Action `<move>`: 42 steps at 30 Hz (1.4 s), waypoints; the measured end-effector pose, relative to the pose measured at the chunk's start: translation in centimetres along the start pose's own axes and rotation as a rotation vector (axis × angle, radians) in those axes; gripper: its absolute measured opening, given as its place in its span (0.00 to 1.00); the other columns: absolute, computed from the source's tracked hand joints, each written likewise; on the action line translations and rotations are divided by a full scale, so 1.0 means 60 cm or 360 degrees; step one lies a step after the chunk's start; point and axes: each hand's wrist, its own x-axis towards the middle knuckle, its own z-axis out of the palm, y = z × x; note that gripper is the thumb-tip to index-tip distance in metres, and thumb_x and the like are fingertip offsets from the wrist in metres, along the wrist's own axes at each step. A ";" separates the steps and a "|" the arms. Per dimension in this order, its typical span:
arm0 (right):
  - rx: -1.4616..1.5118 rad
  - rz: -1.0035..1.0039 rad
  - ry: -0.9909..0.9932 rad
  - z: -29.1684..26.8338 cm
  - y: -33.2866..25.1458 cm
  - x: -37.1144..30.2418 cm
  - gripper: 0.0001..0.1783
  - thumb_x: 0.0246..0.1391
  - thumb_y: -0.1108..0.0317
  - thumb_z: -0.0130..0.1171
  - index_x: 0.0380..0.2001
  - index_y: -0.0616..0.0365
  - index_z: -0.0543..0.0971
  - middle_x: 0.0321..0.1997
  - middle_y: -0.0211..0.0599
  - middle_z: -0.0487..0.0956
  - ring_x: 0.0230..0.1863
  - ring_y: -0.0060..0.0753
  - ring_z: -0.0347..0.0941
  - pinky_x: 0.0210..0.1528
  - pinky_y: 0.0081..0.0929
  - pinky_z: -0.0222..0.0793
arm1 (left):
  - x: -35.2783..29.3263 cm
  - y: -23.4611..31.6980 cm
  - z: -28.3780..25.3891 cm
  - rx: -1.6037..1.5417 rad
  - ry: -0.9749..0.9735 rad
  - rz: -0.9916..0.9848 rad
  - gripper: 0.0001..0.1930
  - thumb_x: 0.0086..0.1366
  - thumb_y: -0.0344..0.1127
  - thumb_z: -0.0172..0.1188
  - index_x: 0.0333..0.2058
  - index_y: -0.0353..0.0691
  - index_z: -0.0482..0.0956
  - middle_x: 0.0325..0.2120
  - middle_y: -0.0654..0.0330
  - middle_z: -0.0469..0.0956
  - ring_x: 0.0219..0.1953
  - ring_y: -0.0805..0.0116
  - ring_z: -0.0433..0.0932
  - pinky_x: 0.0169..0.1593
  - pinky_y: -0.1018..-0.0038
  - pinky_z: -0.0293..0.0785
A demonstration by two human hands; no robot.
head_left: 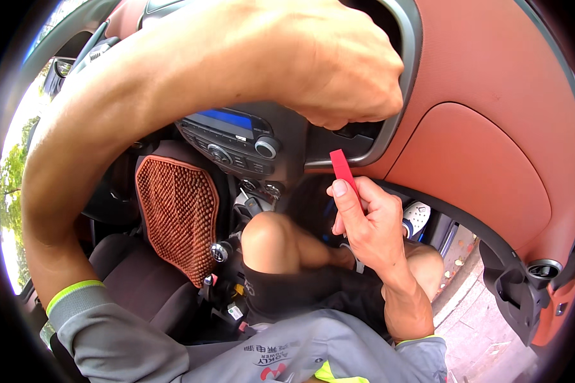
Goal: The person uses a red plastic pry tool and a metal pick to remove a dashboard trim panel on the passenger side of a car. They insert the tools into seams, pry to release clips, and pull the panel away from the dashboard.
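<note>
In my right hand (374, 226), held between thumb and fingers, is a flat red plastic pry tool (342, 167). Its end points up toward the lower edge of the dark centre trim (364, 155), a little apart from it. My left arm arches over the dashboard, and my left hand (348, 70) is closed, knuckles up, at the recess in that trim above the radio. The left fingertips are hidden, so what they grip cannot be made out. Just below my left forearm sits the car radio (236, 143), with a blue screen and round knobs.
A red-brown dashboard panel (473, 166) spreads to the right, with a round air vent (543, 271) at its end. The gear lever (220, 251) stands left of my bent knees. Beyond it is a seat with a brown beaded cover (179, 210). Pavement (469, 319) shows through the open door.
</note>
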 end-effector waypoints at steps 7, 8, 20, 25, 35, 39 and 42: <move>-0.0364 -0.0242 0.0114 -0.013 0.012 0.009 0.18 0.69 0.58 0.60 0.35 0.64 0.82 0.14 0.26 0.73 0.17 0.16 0.71 0.21 0.21 0.64 | 0.018 -0.007 0.018 0.0021 0.0152 0.0000 0.09 0.53 0.37 0.69 0.22 0.37 0.84 0.19 0.52 0.81 0.28 0.52 0.84 0.35 0.62 0.79; -0.0407 -0.0281 0.0101 -0.015 0.012 0.010 0.17 0.69 0.59 0.60 0.35 0.64 0.82 0.14 0.27 0.73 0.17 0.16 0.71 0.21 0.21 0.64 | 0.013 -0.007 0.020 0.0031 0.0170 -0.0027 0.09 0.53 0.36 0.69 0.22 0.37 0.84 0.19 0.52 0.81 0.28 0.52 0.84 0.35 0.62 0.79; -0.1031 -0.0705 0.0361 -0.099 -0.122 -0.042 0.11 0.68 0.70 0.57 0.50 0.62 0.79 0.20 0.38 0.78 0.20 0.32 0.79 0.25 0.28 0.72 | -0.060 0.225 0.094 -0.1278 0.2229 -0.0555 0.05 0.53 0.28 0.65 0.20 0.40 0.79 0.14 0.59 0.74 0.16 0.59 0.73 0.24 0.67 0.70; -0.2254 -0.1114 0.0029 -0.099 -0.230 -0.005 0.07 0.61 0.68 0.63 0.39 0.59 0.80 0.24 0.38 0.80 0.26 0.43 0.79 0.28 0.36 0.73 | 0.122 0.328 0.244 -0.2140 0.1473 -0.0054 0.06 0.54 0.32 0.62 0.21 0.37 0.81 0.17 0.50 0.78 0.20 0.52 0.79 0.27 0.58 0.74; -0.3078 -0.0873 -0.0659 -0.025 -0.311 0.066 0.09 0.52 0.66 0.64 0.24 0.60 0.80 0.19 0.38 0.78 0.25 0.44 0.80 0.27 0.37 0.73 | 0.259 0.377 0.409 -0.1802 0.0285 -0.0288 0.10 0.56 0.31 0.65 0.37 0.38 0.89 0.38 0.51 0.87 0.44 0.52 0.87 0.48 0.59 0.80; -0.3385 -0.0978 -0.0746 0.004 -0.333 0.083 0.08 0.46 0.67 0.65 0.22 0.60 0.80 0.19 0.40 0.79 0.25 0.45 0.80 0.27 0.37 0.74 | 0.255 0.378 0.412 -0.1915 0.0374 -0.0431 0.11 0.56 0.30 0.66 0.38 0.38 0.89 0.39 0.51 0.87 0.47 0.53 0.86 0.52 0.58 0.78; -0.3344 -0.1013 -0.0800 -0.005 -0.338 0.098 0.08 0.45 0.67 0.66 0.20 0.60 0.80 0.18 0.41 0.79 0.24 0.46 0.80 0.27 0.38 0.74 | 0.224 0.364 0.386 -0.1572 0.0437 -0.0323 0.11 0.57 0.30 0.67 0.40 0.38 0.88 0.41 0.52 0.87 0.49 0.54 0.85 0.55 0.57 0.76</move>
